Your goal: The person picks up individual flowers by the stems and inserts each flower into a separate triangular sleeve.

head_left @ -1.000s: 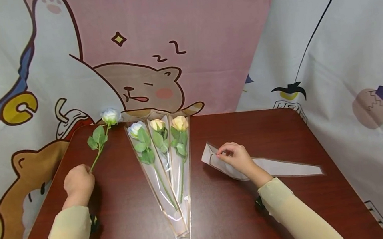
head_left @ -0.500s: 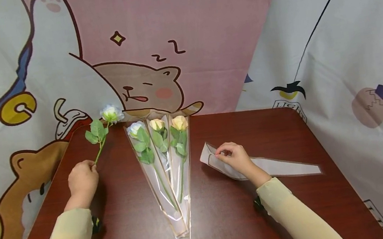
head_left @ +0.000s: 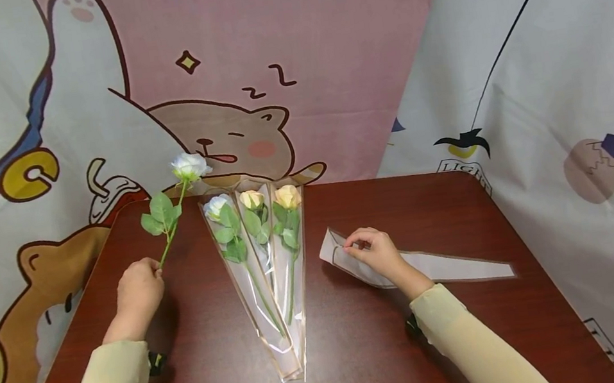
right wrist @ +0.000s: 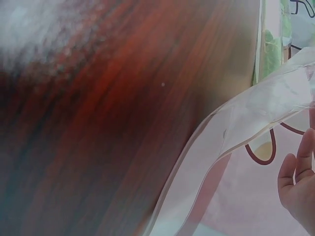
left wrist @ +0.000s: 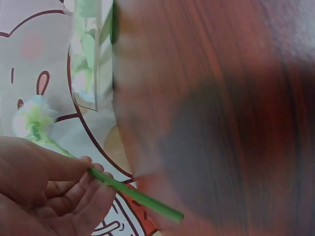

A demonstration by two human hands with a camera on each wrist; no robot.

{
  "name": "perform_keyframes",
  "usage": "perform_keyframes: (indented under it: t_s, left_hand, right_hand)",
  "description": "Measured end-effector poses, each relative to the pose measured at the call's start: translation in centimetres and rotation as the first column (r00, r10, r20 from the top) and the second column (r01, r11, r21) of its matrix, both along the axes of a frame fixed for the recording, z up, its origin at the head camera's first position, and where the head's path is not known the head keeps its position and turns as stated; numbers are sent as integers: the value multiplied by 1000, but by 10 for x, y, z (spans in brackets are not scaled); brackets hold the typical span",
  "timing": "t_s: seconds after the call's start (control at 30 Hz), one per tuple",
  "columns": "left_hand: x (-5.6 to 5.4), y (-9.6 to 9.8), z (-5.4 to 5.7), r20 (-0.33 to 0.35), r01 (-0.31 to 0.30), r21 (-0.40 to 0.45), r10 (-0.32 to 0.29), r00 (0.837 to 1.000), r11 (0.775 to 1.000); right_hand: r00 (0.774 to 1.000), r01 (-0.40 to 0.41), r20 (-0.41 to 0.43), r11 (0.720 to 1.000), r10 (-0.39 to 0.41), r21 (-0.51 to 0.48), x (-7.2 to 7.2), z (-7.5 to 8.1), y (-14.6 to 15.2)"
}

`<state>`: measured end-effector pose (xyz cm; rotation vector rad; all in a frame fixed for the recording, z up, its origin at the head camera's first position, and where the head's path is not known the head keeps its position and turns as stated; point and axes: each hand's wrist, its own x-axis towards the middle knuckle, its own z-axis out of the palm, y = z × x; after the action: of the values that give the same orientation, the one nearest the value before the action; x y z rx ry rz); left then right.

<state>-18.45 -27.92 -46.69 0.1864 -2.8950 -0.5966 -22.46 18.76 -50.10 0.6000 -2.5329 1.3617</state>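
A white-blue artificial rose (head_left: 190,167) leans up and to the right at the table's far left. My left hand (head_left: 139,296) pinches its green stem low down, above the table. In the left wrist view the cut end of the stem (left wrist: 142,197) pokes out past the thumb and fingertips. On the right lies a clear flower sleeve (head_left: 465,267) with a gold-brown border, its wide mouth lifted and bent toward the left. My right hand (head_left: 378,253) pinches the upper layer near that mouth. In the right wrist view the sleeve (right wrist: 231,128) bulges, and the fingertips are partly cut off.
Between my hands lie three sleeved roses: a blue one (head_left: 219,206), a yellow one (head_left: 252,200) and a peach one (head_left: 288,198), their sleeves overlapping at the narrow ends. The dark wooden table (head_left: 208,372) meets a cartoon-printed cloth (head_left: 349,69) behind.
My left hand has carried the rose a little to the right, and the bloom has risen. My right hand stays almost still at the sleeve's mouth.
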Motion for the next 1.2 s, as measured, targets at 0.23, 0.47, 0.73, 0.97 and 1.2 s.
perform_keyframes:
  t_s: [0.23, 0.47, 0.73, 0.97, 1.2]
  left_hand:
    - [-2, 12, -2, -205, 33, 82, -16, 979, 996]
    - [-7, 28, -4, -391, 66, 233, 31, 920, 970]
    - [-8, 53, -4, -485, 101, 398, 116, 867, 912]
    - [-1, 79, 12, -468, 195, 654, 189, 863, 730]
    - [0, 93, 15, -380, 244, 850, 223, 898, 467]
  right_hand:
    - [1000, 2, 10, 1000, -2, 17, 0, 2, -1]
    - [1000, 4, 13, 1000, -4, 13, 1, 2, 0]
    - [1000, 3, 0, 1000, -3, 3, 1, 1, -1]
    - [1000, 10, 3, 1000, -10, -6, 2, 0, -2]
    - [1000, 14, -1, 1000, -14, 12, 3, -2, -3]
